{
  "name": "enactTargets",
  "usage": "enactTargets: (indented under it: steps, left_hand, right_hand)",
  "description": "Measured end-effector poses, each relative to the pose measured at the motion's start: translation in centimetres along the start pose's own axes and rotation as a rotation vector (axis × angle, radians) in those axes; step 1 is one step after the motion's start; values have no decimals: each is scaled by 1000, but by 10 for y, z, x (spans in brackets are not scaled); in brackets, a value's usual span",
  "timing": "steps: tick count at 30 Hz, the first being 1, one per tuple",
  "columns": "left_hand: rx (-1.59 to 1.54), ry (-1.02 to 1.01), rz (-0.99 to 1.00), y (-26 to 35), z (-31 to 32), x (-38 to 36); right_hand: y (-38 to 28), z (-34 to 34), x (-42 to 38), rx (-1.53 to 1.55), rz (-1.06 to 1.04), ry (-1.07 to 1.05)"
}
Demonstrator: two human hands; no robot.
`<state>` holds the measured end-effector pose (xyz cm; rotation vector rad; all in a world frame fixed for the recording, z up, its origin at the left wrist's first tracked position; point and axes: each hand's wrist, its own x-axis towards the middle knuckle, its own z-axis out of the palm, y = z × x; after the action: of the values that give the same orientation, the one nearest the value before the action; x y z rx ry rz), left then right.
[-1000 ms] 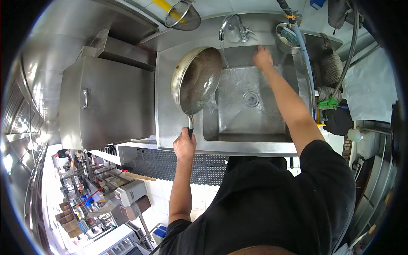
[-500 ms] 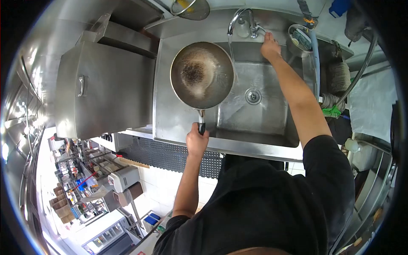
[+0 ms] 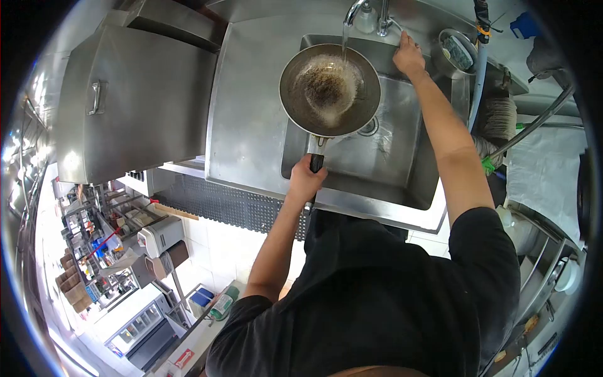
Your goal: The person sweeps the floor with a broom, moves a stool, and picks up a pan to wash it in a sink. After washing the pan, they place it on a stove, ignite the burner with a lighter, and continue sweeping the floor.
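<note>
My left hand [image 3: 306,178] is closed around the black handle of a frying pan [image 3: 295,103], which I hold over the left part of the sink [image 3: 392,151]. Water runs from the chrome faucet [image 3: 355,11] into the pan, whose inside has a dark brown, scorched-looking patch in the middle. At the faucet's lever [image 3: 395,24], my right hand [image 3: 409,58] has its fingers closed on the end. The drain [image 3: 369,127] is partly covered by the pan's rim.
A metal bowl [image 3: 453,53] with scrubbing things stands at the sink's back right corner. Behind the faucet is a clear bottle [image 3: 366,20]. A steel cabinet [image 3: 138,103] stands on the left, and a blue hose [image 3: 478,88] hangs at the right.
The pan has moved right, from beside the water stream to under it, and water now falls into it. My right hand stays at the lever. The view has shifted slightly.
</note>
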<state>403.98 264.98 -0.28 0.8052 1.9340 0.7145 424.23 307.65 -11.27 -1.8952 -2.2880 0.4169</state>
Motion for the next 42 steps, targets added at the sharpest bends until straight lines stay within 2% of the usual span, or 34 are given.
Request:
enactTargets:
  steps: [3, 13, 16, 19, 22, 25, 28, 31, 34, 38, 41, 42]
  left_hand:
    - [-72, -56, 1, -5, 5, 5]
    - [-307, -258, 17, -17, 27, 23]
    - [-84, -139, 109, -23, 42, 32]
    - [281, 180, 348, -28, 54, 38]
    - [371, 233, 214, -4, 37, 28]
    - [376, 201, 349, -7, 6, 18]
    - [-34, -220, -71, 23, -28, -1]
    - [-201, -382, -113, 9, -30, -1]
    - [-254, -415, -48, -11, -7, 5]
    - [-180, -352, 101, -21, 20, 28]
    - [-181, -257, 91, -20, 24, 46]
    - [-50, -147, 172, -20, 22, 52]
  right_hand:
    - [4, 4, 2, -9, -29, 28]
    - [0, -20, 10, 11, 8, -118]
    - [16, -8, 20, 41, -14, -77]
    - [20, -8, 16, 23, -56, -64]
    - [16, -16, 10, 56, -91, -58]
    - [17, -10, 13, 111, -127, -58]
    - [11, -21, 9, 95, -111, -69]
    - [8, -24, 9, 58, -84, -79]
    - [9, -27, 11, 24, -76, -146]
    - [18, -26, 22, 30, -62, -274]
    - [18, -22, 23, 70, -98, -257]
    - [20, -21, 22, 82, -116, -242]
